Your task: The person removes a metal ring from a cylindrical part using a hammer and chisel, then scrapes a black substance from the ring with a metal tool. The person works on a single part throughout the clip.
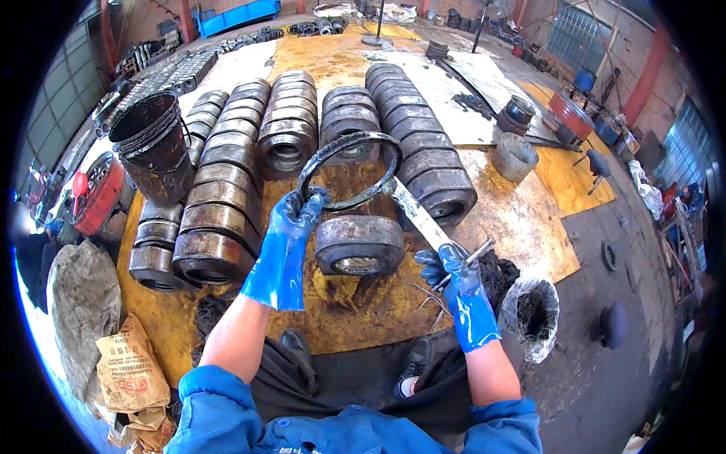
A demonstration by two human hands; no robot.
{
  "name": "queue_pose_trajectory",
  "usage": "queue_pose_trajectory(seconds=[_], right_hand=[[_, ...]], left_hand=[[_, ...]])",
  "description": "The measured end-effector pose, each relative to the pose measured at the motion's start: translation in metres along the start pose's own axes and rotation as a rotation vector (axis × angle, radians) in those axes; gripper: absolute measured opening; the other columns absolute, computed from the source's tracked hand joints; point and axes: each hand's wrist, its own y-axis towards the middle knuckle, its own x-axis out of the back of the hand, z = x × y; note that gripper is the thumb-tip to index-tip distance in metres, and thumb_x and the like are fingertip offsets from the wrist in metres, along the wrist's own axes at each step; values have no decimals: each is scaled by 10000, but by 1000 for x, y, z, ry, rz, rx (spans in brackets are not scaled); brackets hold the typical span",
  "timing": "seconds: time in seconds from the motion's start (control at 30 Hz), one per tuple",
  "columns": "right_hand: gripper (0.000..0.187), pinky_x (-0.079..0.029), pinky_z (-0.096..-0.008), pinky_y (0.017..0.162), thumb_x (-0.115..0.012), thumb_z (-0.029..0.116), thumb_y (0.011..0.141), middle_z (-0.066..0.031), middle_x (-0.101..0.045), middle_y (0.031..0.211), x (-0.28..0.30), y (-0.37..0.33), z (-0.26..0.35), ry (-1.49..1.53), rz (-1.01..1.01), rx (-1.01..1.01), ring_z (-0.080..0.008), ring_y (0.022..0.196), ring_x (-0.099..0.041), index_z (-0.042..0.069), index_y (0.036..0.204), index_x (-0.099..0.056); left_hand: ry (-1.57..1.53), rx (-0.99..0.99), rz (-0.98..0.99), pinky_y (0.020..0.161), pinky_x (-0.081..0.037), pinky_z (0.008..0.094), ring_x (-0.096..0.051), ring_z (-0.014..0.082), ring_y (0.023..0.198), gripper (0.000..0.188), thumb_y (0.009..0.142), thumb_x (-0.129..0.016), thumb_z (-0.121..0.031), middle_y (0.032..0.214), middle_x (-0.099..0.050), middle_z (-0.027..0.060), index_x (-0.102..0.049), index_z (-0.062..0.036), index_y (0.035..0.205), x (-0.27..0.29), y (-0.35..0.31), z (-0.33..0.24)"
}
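My left hand [291, 227], in a blue rubber glove, is closed on the lower left rim of a black, greasy ring [355, 138] held up and tilted. In my right hand [463, 291], gloved alike, is a flat pale scraper [420, 216] smeared with black. Its far end touches or overlaps the ring's right side; I cannot tell which. A metal rod [480, 250] sticks out by my right fingers, and whether it belongs to the scraper is unclear. Below the ring, a thick dark metal cylinder [359, 240] lies on its side, apart from the rows.
Rows of metal cylinders [219, 200] stretch away on the stained board [340, 325]. A black bucket [155, 151] stands at left on cylinders. Right of my hand sit a bag of black matter [532, 314] and a metal can [516, 157]. Sacks [132, 367] lie lower left.
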Motion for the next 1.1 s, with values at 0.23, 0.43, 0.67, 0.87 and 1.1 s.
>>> queue_pose_trajectory(seconds=[0.23,0.43,0.67,0.87,1.1], right_hand=[[481,-543,-291,523,-655,355,953,-183,-732,1038,-2,-3,1,-13,-13,64,-186,672,-698,18,1287,-577],[383,-550,-330,563,-671,240,953,-201,-724,966,4,0,2,307,-84,-45,-217,637,-660,29,1264,-597],[325,-557,-332,552,-672,209,949,-193,-723,939,2,-6,3,371,-83,-121,-219,620,-658,28,1214,-624],[234,-514,-356,536,-644,247,970,-201,-731,953,-9,-12,-11,312,67,-227,-223,610,-653,70,1123,-650],[214,-517,-358,536,-638,251,972,-202,-728,972,-17,-12,-15,335,77,-241,-220,637,-664,84,1105,-648]], left_hand=[[-140,-36,-37,719,-481,239,-624,84,845,245,972,-674,-181,1016,-727,32,-680,-17,1155,0,-7,-9],[-210,42,-17,739,-515,258,-674,126,914,240,991,-638,-186,1058,-728,65,-663,-34,1175,3,-6,-8],[-305,31,-52,764,-545,287,-685,143,900,278,994,-632,-213,1056,-729,84,-645,-21,1195,-2,-13,-15],[-424,-35,-39,795,-555,300,-698,179,962,304,991,-633,-212,1114,-723,108,-637,-21,1227,-11,-5,-13],[-424,-161,18,787,-563,304,-697,200,997,325,997,-624,-210,1182,-704,118,-626,-24,1264,-15,-10,-17]])
